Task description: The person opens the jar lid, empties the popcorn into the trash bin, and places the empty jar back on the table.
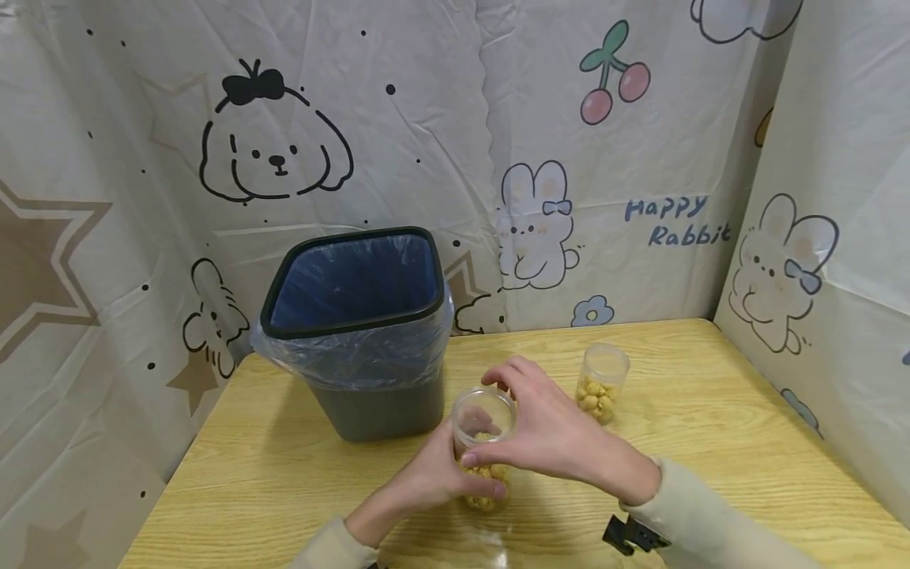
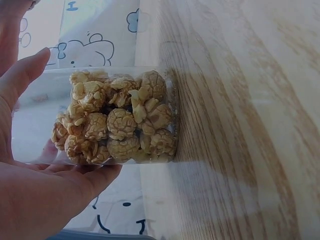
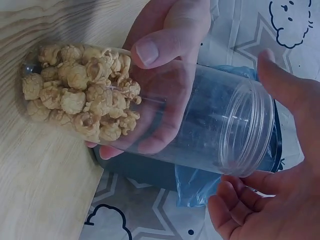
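A clear cylindrical jar of caramel popcorn (image 1: 483, 411) stands on the table, its lower part filled with popcorn (image 3: 80, 90). My left hand (image 1: 434, 474) grips the jar around its side, thumb on one face and fingers wrapped behind. Over the jar's top my right hand (image 1: 540, 427) arches, thumb and fingers spread on either side of the rim. In the right wrist view, the threaded rim (image 3: 245, 125) shows; the fingers are close against it and the thumb is slightly apart. Whether a clear lid sits on top I cannot tell.
A second clear jar of popcorn (image 1: 602, 383) stands behind and to the right. At the back left is a grey bin (image 1: 384, 407) with a black rim and a blue plastic liner (image 1: 355, 276). Printed cloth (image 1: 441, 118) walls the wooden table (image 1: 711, 442).
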Demonstrator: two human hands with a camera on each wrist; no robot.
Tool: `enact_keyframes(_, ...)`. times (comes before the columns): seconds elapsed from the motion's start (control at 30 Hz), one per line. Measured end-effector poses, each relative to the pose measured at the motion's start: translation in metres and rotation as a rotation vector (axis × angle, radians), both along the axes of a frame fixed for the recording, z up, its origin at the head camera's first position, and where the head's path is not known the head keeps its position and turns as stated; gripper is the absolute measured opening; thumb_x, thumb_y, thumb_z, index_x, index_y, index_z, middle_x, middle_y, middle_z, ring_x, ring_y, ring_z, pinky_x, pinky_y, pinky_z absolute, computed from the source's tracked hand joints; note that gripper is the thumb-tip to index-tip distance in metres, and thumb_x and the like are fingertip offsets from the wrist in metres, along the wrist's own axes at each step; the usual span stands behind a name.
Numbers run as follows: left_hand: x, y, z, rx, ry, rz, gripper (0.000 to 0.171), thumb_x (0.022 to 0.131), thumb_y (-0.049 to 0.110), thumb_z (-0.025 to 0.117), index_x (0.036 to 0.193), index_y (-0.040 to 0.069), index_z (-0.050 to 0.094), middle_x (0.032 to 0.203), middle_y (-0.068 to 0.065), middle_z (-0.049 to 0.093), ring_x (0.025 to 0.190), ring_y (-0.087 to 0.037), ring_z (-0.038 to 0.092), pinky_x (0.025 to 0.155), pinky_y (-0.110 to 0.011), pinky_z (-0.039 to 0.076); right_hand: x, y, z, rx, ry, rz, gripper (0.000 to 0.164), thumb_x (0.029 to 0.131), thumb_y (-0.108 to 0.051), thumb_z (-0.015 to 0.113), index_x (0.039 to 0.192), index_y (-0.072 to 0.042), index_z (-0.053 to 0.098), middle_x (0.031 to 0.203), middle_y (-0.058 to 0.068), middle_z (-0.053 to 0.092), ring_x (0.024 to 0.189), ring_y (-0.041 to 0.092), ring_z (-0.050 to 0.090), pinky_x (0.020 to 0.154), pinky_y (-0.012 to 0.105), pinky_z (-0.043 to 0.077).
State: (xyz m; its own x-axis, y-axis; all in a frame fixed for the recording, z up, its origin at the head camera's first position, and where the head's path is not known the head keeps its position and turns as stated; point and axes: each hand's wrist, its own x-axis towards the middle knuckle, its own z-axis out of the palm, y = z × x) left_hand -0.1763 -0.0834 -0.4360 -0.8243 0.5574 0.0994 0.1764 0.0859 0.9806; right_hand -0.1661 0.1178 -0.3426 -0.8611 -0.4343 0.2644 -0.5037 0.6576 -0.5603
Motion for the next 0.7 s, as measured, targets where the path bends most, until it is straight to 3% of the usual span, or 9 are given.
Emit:
enact_keyframes(0.2,0.001,0.0,0.0,-0.027,0.001,0.031,0.067,0.078,0.004,0.093,0.131,0.009,0.052,0.122,-0.006,0.062,0.106,-0.02,0.062,0.095,-0.037,0.05,-0.005,0.003,-0.001,-0.024,0.007,0.065,0.082,0.071,-0.058,0.095,0.134,-0.014,0.066,0.121,-0.007,0.057,0.106,0.015,0.056,0.091,0.041,0.052)
enact_keyframes(0.53,0.0,-0.002,-0.003,0.002,-0.014,0.023,0.068,0.078,0.003,0.092,0.132,0.011,0.05,0.134,-0.008,0.058,0.125,-0.025,0.057,0.11,-0.048,0.041,-0.017,0.019,0.0,-0.153,-0.12,0.347,0.084,0.081,-0.027,0.09,0.153,-0.009,0.052,0.15,0.005,0.055,0.128,0.026,0.053,0.106,0.053,0.045)
enact_keyframes(0.6,0.0,-0.002,-0.003,-0.002,-0.009,0.026,0.069,0.078,0.004,0.092,0.132,0.011,0.051,0.134,-0.008,0.058,0.125,-0.025,0.057,0.11,-0.048,0.041,-0.016,0.02,0.002,-0.165,-0.145,0.343,0.088,0.081,-0.029,0.091,0.156,-0.01,0.048,0.152,0.004,0.052,0.13,0.027,0.051,0.106,0.056,0.044)
enact_keyframes(0.7,0.0,-0.003,-0.003,-0.015,-0.002,0.032,0.07,0.078,0.006,0.093,0.134,0.011,0.052,0.134,-0.007,0.058,0.124,-0.024,0.058,0.109,-0.047,0.042,-0.013,0.016,0.003,-0.146,-0.147,0.25,0.094,0.078,-0.043,0.093,0.156,-0.015,0.048,0.151,0.0,0.052,0.129,0.026,0.051,0.105,0.056,0.044)
